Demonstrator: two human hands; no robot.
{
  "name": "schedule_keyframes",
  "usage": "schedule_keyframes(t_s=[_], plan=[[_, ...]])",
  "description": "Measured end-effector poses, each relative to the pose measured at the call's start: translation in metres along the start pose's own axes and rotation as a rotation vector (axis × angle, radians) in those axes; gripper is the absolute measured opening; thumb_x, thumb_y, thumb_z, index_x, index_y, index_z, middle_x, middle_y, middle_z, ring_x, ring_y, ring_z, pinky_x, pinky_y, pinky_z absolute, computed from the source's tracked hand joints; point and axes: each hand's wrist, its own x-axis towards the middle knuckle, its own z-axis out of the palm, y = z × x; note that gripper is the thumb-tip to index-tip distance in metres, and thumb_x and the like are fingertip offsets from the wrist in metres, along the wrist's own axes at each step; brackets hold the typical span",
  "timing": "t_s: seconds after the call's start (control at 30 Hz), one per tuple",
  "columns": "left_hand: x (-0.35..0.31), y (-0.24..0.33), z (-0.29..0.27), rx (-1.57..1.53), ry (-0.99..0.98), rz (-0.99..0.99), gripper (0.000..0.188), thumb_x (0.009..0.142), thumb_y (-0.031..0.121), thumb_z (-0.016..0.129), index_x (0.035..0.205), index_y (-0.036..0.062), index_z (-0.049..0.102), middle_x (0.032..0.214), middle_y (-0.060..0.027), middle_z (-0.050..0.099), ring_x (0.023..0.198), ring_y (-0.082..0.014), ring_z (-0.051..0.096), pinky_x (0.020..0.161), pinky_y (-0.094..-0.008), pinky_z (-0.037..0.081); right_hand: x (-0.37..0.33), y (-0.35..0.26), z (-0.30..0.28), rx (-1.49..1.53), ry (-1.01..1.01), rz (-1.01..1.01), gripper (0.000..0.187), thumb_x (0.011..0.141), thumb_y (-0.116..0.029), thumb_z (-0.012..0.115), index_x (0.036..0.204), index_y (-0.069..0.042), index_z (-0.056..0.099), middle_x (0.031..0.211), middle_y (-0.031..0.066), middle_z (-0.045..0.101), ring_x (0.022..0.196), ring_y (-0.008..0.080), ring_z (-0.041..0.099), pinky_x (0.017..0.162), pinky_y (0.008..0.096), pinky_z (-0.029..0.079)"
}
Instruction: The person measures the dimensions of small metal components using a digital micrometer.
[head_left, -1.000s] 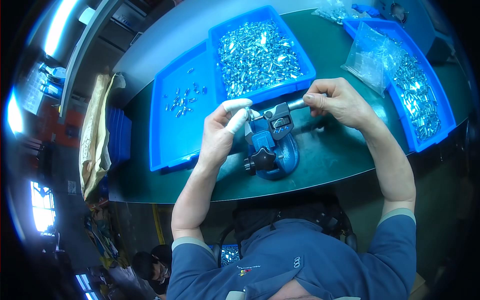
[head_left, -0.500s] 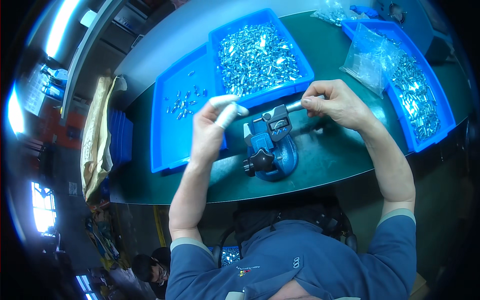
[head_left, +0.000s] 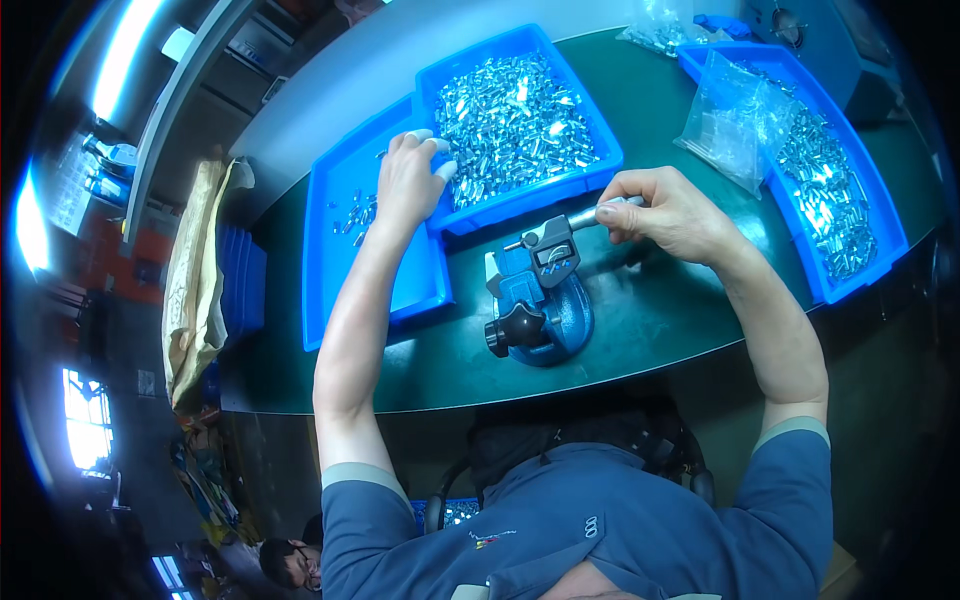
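A: Start from the blue stand [head_left: 545, 320] in the middle of the dark green worktop [head_left: 660, 320]. What sits on it?

B: A digital micrometer [head_left: 548, 248] is clamped in its top, tilted, with the metal thimble pointing up and to the right. A black knob [head_left: 508, 328] sticks out of the stand's left side.

A: And the right hand [head_left: 672, 212]?

B: It is just right of the stand, at the micrometer's thimble end. Its fingers [head_left: 618, 212] are curled and pinched round that silver thimble.

A: The left hand [head_left: 408, 185]?

B: Up and to the left of the stand, reaching over the edge between two blue trays. Its fingers [head_left: 440, 165] wear pale finger cots and are bent down at the rim of the middle tray [head_left: 600, 150]. I cannot tell whether they pinch a part; nothing shows between them.

A: What is in the trays?

B: The middle tray, directly behind the stand, is heaped with small shiny metal parts [head_left: 515, 110]. The left tray [head_left: 400, 290], left of the stand, holds only a few scattered pieces [head_left: 355, 210] near its far end. A third blue tray [head_left: 850, 270], well to the right of the stand, holds more metal parts, with a clear plastic bag [head_left: 735, 120] lying across its far end.

A: Anything else close by?

B: A crumpled tan sack [head_left: 195, 290] hangs far left of the stand, beyond the worktop's edge.
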Motion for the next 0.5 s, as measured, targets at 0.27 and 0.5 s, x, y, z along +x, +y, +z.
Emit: schedule_keyframes(t_s=[0.27, 0.5], plan=[[0.014, -0.002, 0.005, -0.114, -0.152, -0.109, 0.02, 0.074, 0.01, 0.077, 0.093, 0.0062, 0.071, 0.102, -0.0165, 0.068, 0.106, -0.0359, 0.058, 0.091, -0.0424, 0.048, -0.003, -0.005, -0.002, -0.018, -0.019, 0.047, 0.032, 0.092, -0.034, 0.068, 0.092, -0.001, 0.067, 0.076, 0.0045, 0.066, 0.073, 0.0114, 0.062, 0.067, 0.0256, 0.048], [-0.03, 0.058, -0.042, -0.665, -0.073, -0.351, 0.017, 0.084, 0.009, 0.071, 0.099, 0.0013, 0.065, 0.099, -0.0127, 0.07, 0.095, -0.0264, 0.067, 0.087, -0.0344, 0.051, -0.001, -0.002, -0.002, -0.014, -0.033, 0.029, 0.029, 0.093, -0.031, 0.067, 0.092, -0.001, 0.067, 0.076, 0.0041, 0.066, 0.073, 0.0115, 0.062, 0.068, 0.0263, 0.049]])
